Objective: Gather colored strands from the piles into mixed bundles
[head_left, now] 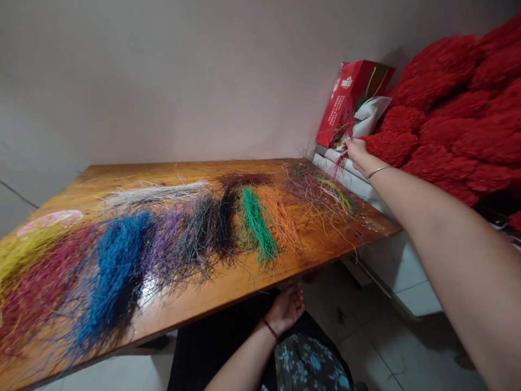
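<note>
My right hand (355, 152) reaches past the table's right end, its fingers closed round a thin bunch of dark red strands (347, 120). The strands stick out above and below the grip, in front of a red paper bag (338, 103). Down on my lap lies my left hand (288, 308), loosely curled with nothing in it. Across the wooden table (228, 296) lie bunches sorted by colour, among them yellow (30, 255), blue (118, 260), purple (166, 233), black (223, 222), green (258, 225) and orange (279, 217) strands.
Mixed loose strands (325, 201) lie at the table's right end. Big fluffy red bundles (459, 125) are piled on the right, beyond a white surface (370, 187). White strands (158, 193) lie toward the back, near the wall (183, 81). A pink round piece (52, 220) is at left.
</note>
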Available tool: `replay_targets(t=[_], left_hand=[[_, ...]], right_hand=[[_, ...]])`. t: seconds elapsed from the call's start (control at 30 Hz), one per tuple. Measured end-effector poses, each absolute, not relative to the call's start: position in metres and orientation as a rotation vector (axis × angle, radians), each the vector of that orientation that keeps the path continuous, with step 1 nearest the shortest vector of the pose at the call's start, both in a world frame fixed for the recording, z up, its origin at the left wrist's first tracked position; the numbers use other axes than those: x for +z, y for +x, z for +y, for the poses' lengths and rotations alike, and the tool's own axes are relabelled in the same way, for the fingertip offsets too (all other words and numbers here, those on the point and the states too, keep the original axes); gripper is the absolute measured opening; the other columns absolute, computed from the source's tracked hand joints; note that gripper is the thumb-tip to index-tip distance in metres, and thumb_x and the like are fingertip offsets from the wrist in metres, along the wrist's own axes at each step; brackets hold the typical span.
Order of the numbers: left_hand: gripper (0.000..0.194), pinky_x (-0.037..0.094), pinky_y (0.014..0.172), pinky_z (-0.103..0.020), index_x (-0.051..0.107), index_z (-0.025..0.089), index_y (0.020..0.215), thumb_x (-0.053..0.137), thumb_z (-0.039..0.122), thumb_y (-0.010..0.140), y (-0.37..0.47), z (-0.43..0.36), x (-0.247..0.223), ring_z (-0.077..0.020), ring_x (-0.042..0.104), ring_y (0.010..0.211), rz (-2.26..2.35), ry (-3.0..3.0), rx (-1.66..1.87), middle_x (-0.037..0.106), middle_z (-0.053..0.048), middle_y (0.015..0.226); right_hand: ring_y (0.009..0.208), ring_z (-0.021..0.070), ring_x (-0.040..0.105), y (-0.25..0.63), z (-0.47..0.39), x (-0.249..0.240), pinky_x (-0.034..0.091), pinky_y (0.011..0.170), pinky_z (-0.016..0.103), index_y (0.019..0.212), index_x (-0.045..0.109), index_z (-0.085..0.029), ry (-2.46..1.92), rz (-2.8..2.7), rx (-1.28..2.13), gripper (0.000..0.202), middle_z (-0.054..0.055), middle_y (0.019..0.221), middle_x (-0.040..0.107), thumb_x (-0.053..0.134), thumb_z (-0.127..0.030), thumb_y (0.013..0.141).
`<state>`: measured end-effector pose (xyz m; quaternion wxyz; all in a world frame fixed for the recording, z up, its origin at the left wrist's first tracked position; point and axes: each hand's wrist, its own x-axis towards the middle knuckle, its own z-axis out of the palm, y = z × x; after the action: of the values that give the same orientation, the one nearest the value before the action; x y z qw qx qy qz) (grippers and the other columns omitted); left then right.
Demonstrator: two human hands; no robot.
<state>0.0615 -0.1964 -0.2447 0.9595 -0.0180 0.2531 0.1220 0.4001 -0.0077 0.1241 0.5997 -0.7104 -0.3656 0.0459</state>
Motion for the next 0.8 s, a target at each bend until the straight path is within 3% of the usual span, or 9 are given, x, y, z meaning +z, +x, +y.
replay_targets(t=[0.1,0.53,0.8], left_hand=[[0.011,0.043,0.062,-0.023,0.061,0.015,0.099,0.059,0.022,0.090,0.061,-0.196,-0.245,-0.0105,0.061,0.058,0.505,-0.050,0.238,0.065,0.000,0.072],[0.012,0.045,0.065,-0.024,0.062,0.016,0.101,0.055,0.021,0.094,0.060,-0.196,-0.244,-0.0111,0.063,0.060,0.498,-0.077,0.237,0.067,-0.001,0.074],[0.011,0.043,0.063,-0.023,0.062,0.016,0.100,0.056,0.022,0.092,0.061,-0.196,-0.241,-0.0106,0.062,0.058,0.523,-0.061,0.230,0.066,0.000,0.072]], right_hand=[[0.047,0.0095,0.043,0.413,-0.001,0.125,0.037,0.047,0.021,0.067,0.047,-0.020,-1.643,-0.769,0.068,0.034,-0.003,0.057,0.048,0.042,-0.019,0.100],[0.045,0.0059,0.044,0.420,0.008,0.186,0.033,0.051,0.022,0.074,0.043,-0.020,-1.557,-0.799,-0.048,0.031,-0.005,0.065,0.048,0.034,-0.022,0.104],[0.047,0.0047,0.046,0.412,0.007,0.238,0.040,0.058,0.022,0.092,0.050,-0.015,-1.511,-0.855,-0.143,0.027,-0.002,0.076,0.055,0.029,-0.025,0.106]])
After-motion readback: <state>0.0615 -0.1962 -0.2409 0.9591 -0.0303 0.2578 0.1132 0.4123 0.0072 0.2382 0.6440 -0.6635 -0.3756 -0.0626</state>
